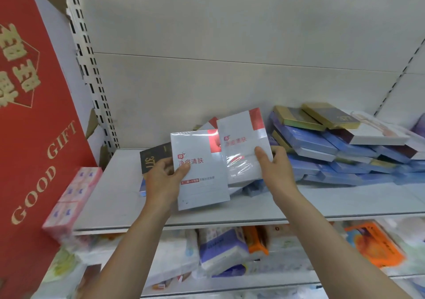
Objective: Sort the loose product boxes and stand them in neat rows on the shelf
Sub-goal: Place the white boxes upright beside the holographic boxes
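Observation:
My left hand (164, 179) grips a white box with a red corner (202, 183) by its left edge, thumb on the front. My right hand (276, 167) holds a second, matching white box (241, 142) by its right edge, a little higher and behind the first. Both boxes are wrapped in shiny film and held upright above the grey shelf (207, 216). A third white and red box (210, 124) peeks out behind them. A black box marked 377 (151, 158) lies behind my left hand.
A heap of blue boxes (333, 156) with gold boxes (317, 117) on top fills the shelf's right side. A tall red gift carton (34, 114) and pink tissue packs (71, 197) stand at the left. The lower shelf holds soft packs (223, 250).

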Motion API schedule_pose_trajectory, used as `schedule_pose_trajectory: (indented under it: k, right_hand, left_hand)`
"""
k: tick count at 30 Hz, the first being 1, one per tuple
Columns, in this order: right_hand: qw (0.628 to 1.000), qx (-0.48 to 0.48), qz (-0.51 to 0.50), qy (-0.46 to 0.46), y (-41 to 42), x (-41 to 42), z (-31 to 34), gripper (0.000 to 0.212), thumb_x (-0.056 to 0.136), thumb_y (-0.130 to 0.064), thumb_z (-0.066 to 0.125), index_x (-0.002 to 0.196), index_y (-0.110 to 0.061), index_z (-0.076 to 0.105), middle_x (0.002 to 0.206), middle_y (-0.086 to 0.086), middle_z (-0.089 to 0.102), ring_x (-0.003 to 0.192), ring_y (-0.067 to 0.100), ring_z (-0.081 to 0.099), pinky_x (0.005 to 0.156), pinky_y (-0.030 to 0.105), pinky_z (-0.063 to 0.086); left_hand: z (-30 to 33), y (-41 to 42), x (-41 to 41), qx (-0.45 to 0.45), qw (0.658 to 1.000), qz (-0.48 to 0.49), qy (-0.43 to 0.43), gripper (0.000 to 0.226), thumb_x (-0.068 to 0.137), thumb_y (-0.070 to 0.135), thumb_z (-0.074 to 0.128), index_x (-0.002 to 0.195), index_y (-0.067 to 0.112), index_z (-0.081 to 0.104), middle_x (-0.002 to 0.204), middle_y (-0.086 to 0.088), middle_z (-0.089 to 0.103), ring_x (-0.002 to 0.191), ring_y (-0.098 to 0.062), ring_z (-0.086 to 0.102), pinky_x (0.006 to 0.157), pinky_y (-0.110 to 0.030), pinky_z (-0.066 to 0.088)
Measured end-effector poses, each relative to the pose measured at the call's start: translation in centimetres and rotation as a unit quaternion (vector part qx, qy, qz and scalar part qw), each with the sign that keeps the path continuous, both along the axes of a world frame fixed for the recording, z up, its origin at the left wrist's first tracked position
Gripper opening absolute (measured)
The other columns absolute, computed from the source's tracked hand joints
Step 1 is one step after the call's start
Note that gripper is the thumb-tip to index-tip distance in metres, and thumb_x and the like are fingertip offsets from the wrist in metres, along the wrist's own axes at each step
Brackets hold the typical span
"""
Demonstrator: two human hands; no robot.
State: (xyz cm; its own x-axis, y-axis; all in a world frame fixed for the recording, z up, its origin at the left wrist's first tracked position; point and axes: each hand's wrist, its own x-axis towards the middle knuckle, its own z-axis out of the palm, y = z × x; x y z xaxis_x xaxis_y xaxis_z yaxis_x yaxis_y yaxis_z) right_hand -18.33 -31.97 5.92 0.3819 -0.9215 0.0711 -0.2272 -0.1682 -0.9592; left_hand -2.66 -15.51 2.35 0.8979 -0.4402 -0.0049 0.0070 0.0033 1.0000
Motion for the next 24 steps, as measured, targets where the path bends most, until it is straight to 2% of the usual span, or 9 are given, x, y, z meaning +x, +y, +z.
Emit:
schedule_pose_trajectory:
  k: [3,6,10,11,13,15,19,22,24]
  right_hand:
    - [0.999,0.018,0.037,0.028,0.1,0.2,0.2,0.026,0.099,-0.037,0.053,0.119,-0.022,0.043,0.113,0.002,0.057,0.084,0.007,0.055,0.056,0.02,0.038]
    - [0.995,0.023,0.069,0.062,0.1,0.3,0.3,0.03,0.098,-0.037,0.056,0.12,-0.024,0.041,0.117,0.002,0.056,0.094,0.016,0.057,0.056,0.02,0.039]
    - [0.989,0.033,0.113,0.095,-0.4,0.2,0.8,0.036,0.095,-0.031,0.063,0.12,-0.027,0.037,0.117,-0.001,0.054,0.096,0.016,0.056,0.052,0.017,0.041]
    - [0.987,0.041,0.12,0.1,-0.4,0.4,0.8,0.039,0.094,-0.03,0.065,0.121,-0.026,0.037,0.118,-0.001,0.054,0.1,0.019,0.057,0.054,0.02,0.045]
    - [0.985,0.06,0.124,0.1,-0.4,0.8,0.8,0.045,0.09,-0.028,0.069,0.122,-0.027,0.038,0.12,-0.001,0.055,0.107,0.024,0.057,0.068,0.035,0.058]
    - [0.984,0.079,0.13,0.094,-0.4,1.2,0.4,0.047,0.088,-0.026,0.072,0.121,-0.027,0.039,0.119,-0.002,0.056,0.108,0.025,0.058,0.084,0.047,0.058]
    - [0.984,0.119,0.121,0.047,-0.3,2.0,0.2,0.041,0.086,-0.014,0.074,0.115,-0.023,0.047,0.114,0.001,0.061,0.107,0.027,0.061,0.088,0.048,0.057]
    - [0.987,0.122,0.105,-0.005,-0.3,3.5,0.1,0.043,0.081,-0.009,0.078,0.115,-0.016,0.053,0.117,0.007,0.066,0.105,0.029,0.065,0.092,0.05,0.056]
    - [0.989,0.1,0.104,-0.029,0.0,4.9,0.4,0.047,0.08,-0.009,0.079,0.118,-0.015,0.052,0.114,0.004,0.067,0.104,0.025,0.066,0.092,0.048,0.056]
  left_hand:
    - [-0.9,0.2,0.3,-0.003,1.0,0.005,0.017,0.028,0.088,0.019,0.071,0.113,0.01,0.061,0.105,-0.001,0.071,0.088,-0.015,0.069,0.075,-0.031,0.057]
    - [-1.7,0.3,0.7,-0.005,0.999,0.008,0.036,0.025,0.089,0.017,0.069,0.112,0.009,0.065,0.102,-0.001,0.073,0.083,-0.012,0.071,0.065,-0.024,0.055]
    - [-1.8,0.4,0.8,-0.021,0.999,0.012,0.041,0.017,0.09,0.014,0.067,0.107,0.012,0.067,0.095,0.004,0.072,0.082,-0.012,0.07,0.064,-0.023,0.054]
    - [-1.7,0.5,0.8,-0.022,0.999,0.016,0.043,0.015,0.09,0.013,0.067,0.105,0.013,0.068,0.093,0.005,0.072,0.081,-0.012,0.07,0.065,-0.025,0.055]
    - [-1.6,0.6,1.0,-0.025,0.999,0.02,0.044,0.011,0.09,0.013,0.067,0.1,0.014,0.069,0.092,0.003,0.073,0.08,-0.016,0.071,0.07,-0.029,0.057]
    - [-1.6,0.9,1.4,-0.029,0.998,0.023,0.045,0.008,0.089,0.013,0.068,0.096,0.017,0.069,0.093,0.0,0.074,0.082,-0.019,0.072,0.074,-0.034,0.058]
    - [-1.0,1.4,1.8,-0.028,0.999,0.037,0.021,0.006,0.089,0.018,0.069,0.093,0.021,0.066,0.089,0.005,0.073,0.086,-0.02,0.071,0.078,-0.038,0.057]
    - [-0.2,1.5,2.3,-0.031,0.998,0.059,-0.003,0.015,0.09,0.02,0.068,0.104,0.019,0.061,0.087,0.012,0.068,0.08,-0.01,0.068,0.064,-0.026,0.054]
    - [0.1,1.8,3.1,-0.04,0.996,0.081,-0.006,0.019,0.09,0.019,0.068,0.107,0.018,0.06,0.088,0.012,0.067,0.078,-0.007,0.066,0.06,-0.022,0.05]
